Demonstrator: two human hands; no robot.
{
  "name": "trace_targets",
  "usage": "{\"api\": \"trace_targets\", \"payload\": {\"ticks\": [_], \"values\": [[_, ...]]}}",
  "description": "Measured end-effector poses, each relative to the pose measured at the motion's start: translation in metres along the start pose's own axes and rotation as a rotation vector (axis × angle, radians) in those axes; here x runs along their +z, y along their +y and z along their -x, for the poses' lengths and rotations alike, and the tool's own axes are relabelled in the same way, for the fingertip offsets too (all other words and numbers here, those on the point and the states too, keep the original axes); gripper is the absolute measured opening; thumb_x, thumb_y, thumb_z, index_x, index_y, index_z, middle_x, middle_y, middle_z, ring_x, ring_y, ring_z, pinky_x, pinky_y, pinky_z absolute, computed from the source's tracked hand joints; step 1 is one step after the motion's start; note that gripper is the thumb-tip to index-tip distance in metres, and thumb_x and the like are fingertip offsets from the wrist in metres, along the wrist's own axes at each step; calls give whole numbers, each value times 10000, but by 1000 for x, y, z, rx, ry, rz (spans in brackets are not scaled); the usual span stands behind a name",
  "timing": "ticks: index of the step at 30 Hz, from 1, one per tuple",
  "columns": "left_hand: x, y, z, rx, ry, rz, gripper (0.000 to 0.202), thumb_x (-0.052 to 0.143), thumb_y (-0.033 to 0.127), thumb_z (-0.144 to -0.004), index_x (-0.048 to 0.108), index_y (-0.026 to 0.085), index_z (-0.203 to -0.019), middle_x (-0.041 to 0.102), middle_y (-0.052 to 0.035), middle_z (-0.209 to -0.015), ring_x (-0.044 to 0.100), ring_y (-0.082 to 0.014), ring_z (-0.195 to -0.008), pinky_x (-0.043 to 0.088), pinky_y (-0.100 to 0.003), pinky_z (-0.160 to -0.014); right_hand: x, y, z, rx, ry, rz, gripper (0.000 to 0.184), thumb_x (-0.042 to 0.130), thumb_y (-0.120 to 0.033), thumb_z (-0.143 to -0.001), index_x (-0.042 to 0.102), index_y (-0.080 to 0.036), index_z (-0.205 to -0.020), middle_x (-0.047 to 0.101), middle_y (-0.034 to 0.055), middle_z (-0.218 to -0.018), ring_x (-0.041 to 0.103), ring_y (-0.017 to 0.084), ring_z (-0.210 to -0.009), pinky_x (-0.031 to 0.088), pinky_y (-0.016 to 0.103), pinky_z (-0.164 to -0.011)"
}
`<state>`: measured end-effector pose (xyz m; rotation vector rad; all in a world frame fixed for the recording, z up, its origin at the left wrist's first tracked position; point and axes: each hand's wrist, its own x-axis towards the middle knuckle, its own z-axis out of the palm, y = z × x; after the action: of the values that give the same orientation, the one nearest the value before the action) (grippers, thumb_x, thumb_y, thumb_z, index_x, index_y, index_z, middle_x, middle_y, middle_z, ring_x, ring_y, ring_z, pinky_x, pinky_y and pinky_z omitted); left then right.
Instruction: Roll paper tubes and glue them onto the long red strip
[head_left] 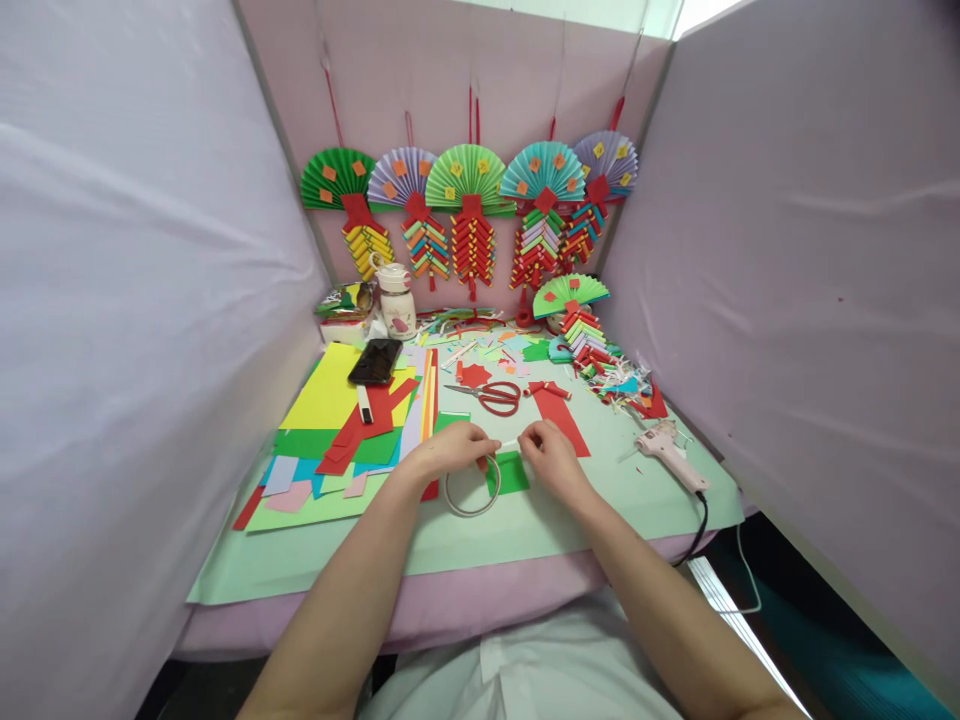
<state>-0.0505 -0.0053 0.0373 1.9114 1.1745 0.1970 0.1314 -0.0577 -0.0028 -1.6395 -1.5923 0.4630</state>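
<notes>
While the left hand [454,450] and the right hand [551,458] meet near the middle of the green mat [525,535], each pinches one end of a short white strip [509,444] with its fingertips closed and its other fingers curled in. The strip hangs just above a small green paper piece [511,474] that lies flat on the mat. A tape ring [471,492] lies beside that piece, partly under the left hand.

Just behind the hands lie red-handled scissors [496,397] and a red paper strip [560,417], the strip running close to the right knuckles. To the left, a spread of coloured paper sheets [330,440] reaches almost to the left wrist, with a dark phone [375,361] on top of it farther back. To the right, a pink glue gun [670,452] lies well apart from the hands, and its cord [703,522] drops over the front edge. Paper scraps [622,385] and a finished paper ornament [576,318] crowd the right rear corner, and a jar [396,296] stands at the left rear. Paper fan ornaments [470,205] hang on the back panel [450,70].

Pale partition walls [112,330] close in both sides. Bare mat shows in front of the hands up to the table's near edge, and between the right hand and the glue gun.
</notes>
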Motion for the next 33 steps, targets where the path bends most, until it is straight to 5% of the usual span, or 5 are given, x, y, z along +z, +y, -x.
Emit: {"api": "trace_targets", "payload": {"ticks": [14, 33], "values": [[8, -5, -11, -97, 67, -201, 289, 536, 398, -721, 555, 175, -538, 559, -8, -539, 413, -113, -478, 271, -268, -501, 13, 8, 8, 98, -17, 254, 160, 508, -227, -799, 613, -183, -686, 614, 42, -812, 513, 184, -818, 250, 279, -656], [10, 1, -9, -131, 76, -313, 207, 528, 320, -696, 660, 164, -664, 668, -38, -660, 542, -136, -575, 329, -248, -515, 14, 3, 7, 147, -87, 336, 141, 528, -231, -813, 615, -177, -716, 615, 20, -848, 493, 157, -848, 189, 269, -643]]}}
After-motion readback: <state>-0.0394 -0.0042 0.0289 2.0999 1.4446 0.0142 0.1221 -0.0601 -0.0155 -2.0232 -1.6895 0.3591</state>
